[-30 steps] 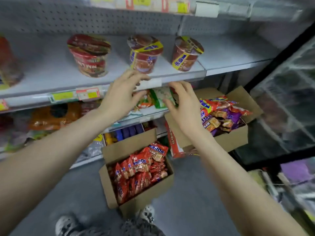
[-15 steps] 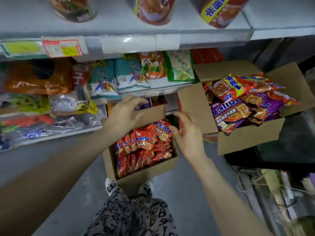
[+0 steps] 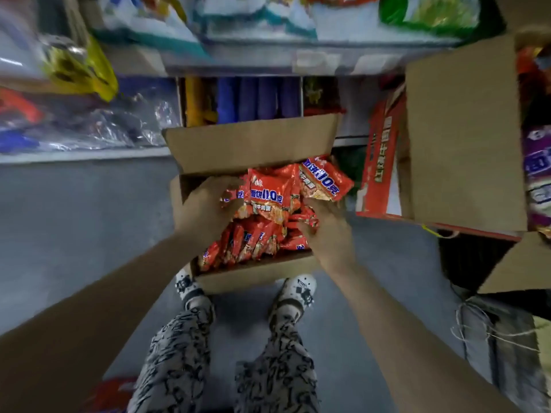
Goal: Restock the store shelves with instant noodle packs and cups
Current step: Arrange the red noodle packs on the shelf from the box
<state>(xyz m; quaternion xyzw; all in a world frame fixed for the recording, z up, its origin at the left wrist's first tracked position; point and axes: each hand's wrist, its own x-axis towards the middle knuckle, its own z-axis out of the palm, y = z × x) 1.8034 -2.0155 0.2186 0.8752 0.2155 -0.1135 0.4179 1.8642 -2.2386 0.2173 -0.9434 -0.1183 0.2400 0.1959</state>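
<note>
Fingers [image 3: 231, 189] of the left hand [image 3: 202, 213] curl round a bunch of red noodle packs [image 3: 268, 198]; the right hand [image 3: 328, 234] grips its other side, inside the open cardboard box [image 3: 253, 144] on the floor [image 3: 74, 219] before the shelves [image 3: 89, 156].

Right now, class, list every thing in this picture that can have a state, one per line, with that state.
small cardboard box: open, flaps up, on the floor, nearly full.
red noodle packs: in the small cardboard box, top ones held between both hands.
left hand: grips red noodle packs from the left.
right hand: grips red noodle packs from the right.
large cardboard box: open, holding purple packs.
</note>
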